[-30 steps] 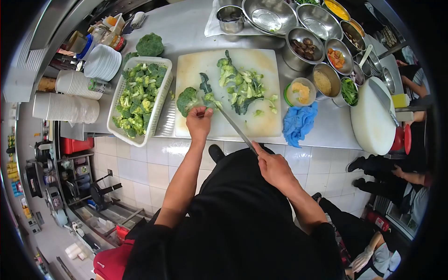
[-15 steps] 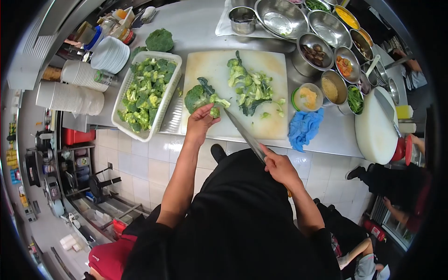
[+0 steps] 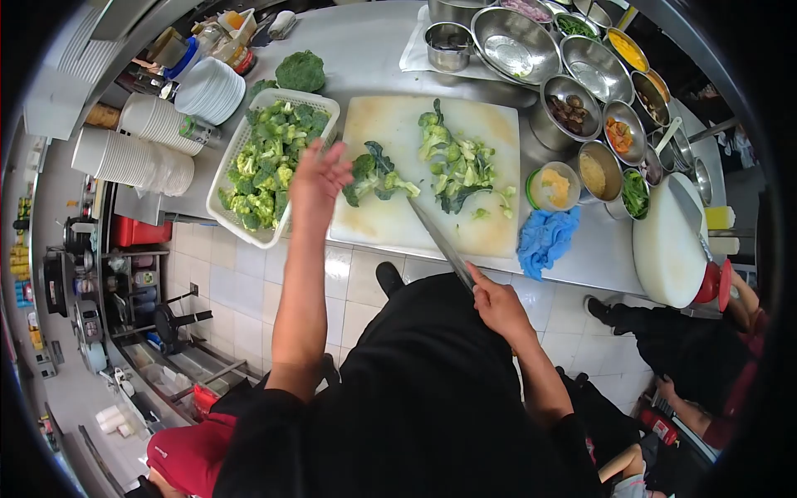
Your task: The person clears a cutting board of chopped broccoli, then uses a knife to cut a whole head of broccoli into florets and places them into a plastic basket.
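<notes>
My left hand [image 3: 317,176] is over the right rim of a white plastic basket [image 3: 217,212] filled with cut broccoli florets [image 3: 270,166]. Its fingers are spread, slightly blurred, and I see nothing in them. In my right hand [image 3: 500,309] is a kitchen knife [image 3: 440,239], its tip by a partly cut broccoli head [image 3: 375,176] on the white cutting board [image 3: 369,224]. Broccoli stems and leaves [image 3: 457,166] lie heaped on the board's right half. A whole broccoli head [image 3: 300,72] sits behind the basket.
A crumpled blue cloth [image 3: 548,241] and a tub of yellow paste [image 3: 554,185] stand right of the board. Several metal bowls [image 3: 515,46] of ingredients crowd the back right. Stacked white bowls [image 3: 137,162] are at the left. Co-workers stand nearby; one dark-trousered person [image 3: 677,340] is at the right.
My left hand has left the broccoli on the board and moved up and left to the basket, its fingers now spread. The small floret it held is gone from the board. The knife has barely moved.
</notes>
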Action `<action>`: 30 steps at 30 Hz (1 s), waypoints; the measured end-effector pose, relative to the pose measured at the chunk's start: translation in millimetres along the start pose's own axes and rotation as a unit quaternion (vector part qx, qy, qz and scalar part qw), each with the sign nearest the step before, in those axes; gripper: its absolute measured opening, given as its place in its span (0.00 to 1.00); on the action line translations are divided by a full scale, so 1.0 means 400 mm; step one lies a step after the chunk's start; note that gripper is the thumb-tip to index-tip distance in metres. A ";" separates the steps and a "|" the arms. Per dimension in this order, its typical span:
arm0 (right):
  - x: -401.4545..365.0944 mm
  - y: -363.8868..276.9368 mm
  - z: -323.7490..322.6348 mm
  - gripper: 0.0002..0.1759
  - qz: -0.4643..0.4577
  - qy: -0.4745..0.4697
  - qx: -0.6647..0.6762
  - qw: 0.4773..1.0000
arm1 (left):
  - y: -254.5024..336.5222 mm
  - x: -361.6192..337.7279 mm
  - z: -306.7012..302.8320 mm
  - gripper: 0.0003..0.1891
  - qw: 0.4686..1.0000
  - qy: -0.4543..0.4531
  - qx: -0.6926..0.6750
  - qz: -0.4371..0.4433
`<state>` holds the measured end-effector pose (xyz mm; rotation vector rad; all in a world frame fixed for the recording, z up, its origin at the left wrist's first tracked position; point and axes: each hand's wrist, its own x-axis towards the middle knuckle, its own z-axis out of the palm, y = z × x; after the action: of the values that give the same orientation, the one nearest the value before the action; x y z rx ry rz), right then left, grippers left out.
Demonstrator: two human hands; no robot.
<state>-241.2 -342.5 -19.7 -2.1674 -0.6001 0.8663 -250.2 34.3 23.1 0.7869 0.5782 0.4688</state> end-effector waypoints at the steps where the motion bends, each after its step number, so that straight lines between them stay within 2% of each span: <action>1: 0.002 0.000 -0.001 0.29 -0.001 0.002 -0.001 1.000 | -0.037 -0.002 0.012 0.21 0.979 -0.004 0.201 0.016; 2: 0.003 0.000 -0.001 0.30 -0.001 0.003 0.008 1.000 | -0.092 -0.003 0.032 0.22 0.918 -0.007 0.395 0.032; 3: 0.003 0.001 0.001 0.31 0.001 0.006 0.017 1.000 | -0.138 0.008 0.028 0.20 0.796 -0.077 0.590 0.113; 4: 0.003 0.004 0.004 0.31 0.002 0.009 0.017 1.000 | -0.199 0.021 0.012 0.19 0.710 -0.067 0.679 0.174; 5: 0.001 0.008 0.007 0.31 -0.016 0.019 0.020 0.999 | -0.229 0.015 0.030 0.19 0.710 -0.070 0.678 0.175; 7: -0.006 0.007 0.003 0.31 -0.034 0.032 0.022 0.999 | -0.268 0.010 0.058 0.21 0.606 -0.009 0.777 0.170; 8: -0.013 0.002 -0.004 0.31 -0.017 0.021 0.002 1.000 | -0.285 0.024 0.046 0.20 0.630 -0.001 0.751 0.197; 9: -0.023 -0.004 -0.010 0.31 0.001 0.009 -0.017 1.000 | -0.291 0.033 0.034 0.20 0.628 -0.006 0.752 0.198; 11: -0.053 -0.011 -0.018 0.31 0.002 0.025 -0.001 1.000 | -0.290 0.041 0.002 0.16 0.774 -0.033 0.586 0.239; 12: -0.066 -0.012 -0.019 0.32 0.000 0.037 0.011 0.999 | -0.293 0.035 -0.012 0.16 0.772 -0.038 0.588 0.237; 14: -0.079 -0.014 -0.014 0.32 -0.009 0.054 0.029 0.998 | -0.306 0.008 -0.045 0.13 0.704 -0.032 0.639 0.310; 15: -0.084 -0.015 -0.012 0.32 -0.022 0.070 0.043 0.996 | -0.311 -0.006 -0.050 0.13 0.704 -0.032 0.639 0.308; 17: -0.079 -0.028 -0.010 0.33 -0.029 0.075 0.015 0.997 | -0.321 -0.025 -0.051 0.11 0.706 -0.040 0.589 0.392; 23: -0.049 -0.055 -0.001 0.33 -0.053 0.075 -0.065 0.994 | -0.360 -0.050 -0.055 0.12 0.736 0.014 0.575 0.358; 28: -0.033 -0.081 0.007 0.35 -0.055 0.072 -0.112 0.990 | -0.358 -0.052 -0.056 0.12 0.756 0.021 0.573 0.316; 30: -0.032 -0.113 0.004 0.34 -0.016 0.043 -0.164 0.985 | -0.354 -0.052 -0.052 0.12 0.757 0.021 0.579 0.303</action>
<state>-257.9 -321.1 18.6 -2.4668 -0.7758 0.6903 -253.9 -54.9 -90.7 2.2146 0.6229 0.7152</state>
